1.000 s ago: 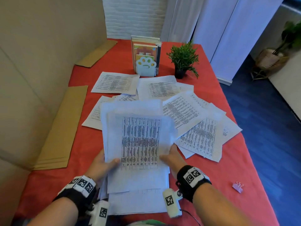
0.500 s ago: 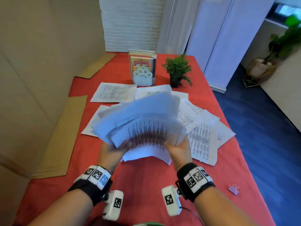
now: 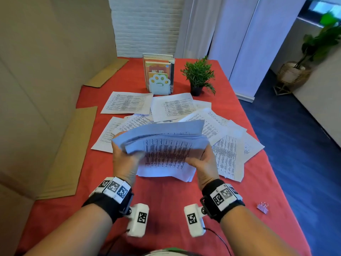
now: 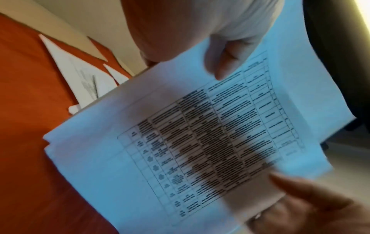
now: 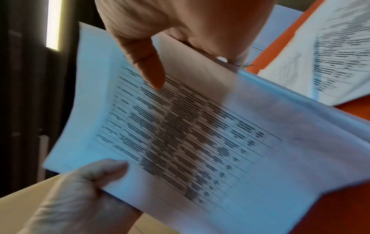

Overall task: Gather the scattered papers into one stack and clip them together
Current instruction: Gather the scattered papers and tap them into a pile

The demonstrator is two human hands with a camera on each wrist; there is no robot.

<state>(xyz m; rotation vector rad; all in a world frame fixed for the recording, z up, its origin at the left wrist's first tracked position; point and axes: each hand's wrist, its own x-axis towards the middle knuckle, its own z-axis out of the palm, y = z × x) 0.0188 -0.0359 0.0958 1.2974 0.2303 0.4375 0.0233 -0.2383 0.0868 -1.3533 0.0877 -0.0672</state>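
Observation:
A stack of printed papers (image 3: 164,154) stands tilted on its lower edge on the red table (image 3: 166,196), its top leaning away from me. My left hand (image 3: 125,159) grips the stack's left side, thumb on the front sheet. My right hand (image 3: 202,163) grips the right side the same way. The left wrist view shows the stack (image 4: 200,142) with the left thumb (image 4: 224,63) on the printed table. In the right wrist view my right thumb (image 5: 148,69) presses the sheets (image 5: 200,134). More loose sheets (image 3: 127,103) lie scattered behind. A pink binder clip (image 3: 263,207) lies at the right.
A bookend with books (image 3: 159,74) and a small potted plant (image 3: 199,76) stand at the far end. Cardboard sheets (image 3: 72,150) lie along the left wall. The table's right edge drops to a blue floor (image 3: 295,145).
The stack lay flat near the front edge a second ago. Both hands lifted it and stood it on its lower edge farther up the table.

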